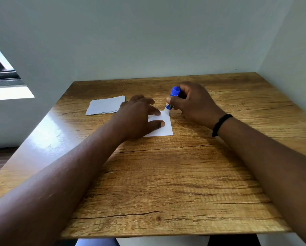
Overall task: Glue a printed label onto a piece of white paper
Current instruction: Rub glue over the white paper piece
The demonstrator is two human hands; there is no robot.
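A small white paper (165, 127) lies flat in the middle of the wooden table (166, 183). My left hand (139, 118) rests on it with fingers spread, pressing it down and covering its left part. My right hand (193, 102) is closed around a blue glue stick (172, 100), held tilted with its white tip touching the paper's far right corner. I cannot see any print on the paper's visible side. A thin stack of white paper sheets (106, 105) lies to the left of my left hand.
The table stands against a pale wall (148, 41) at the back and another on the right. A window (1, 68) is at the left. A black band (219, 124) circles my right wrist.
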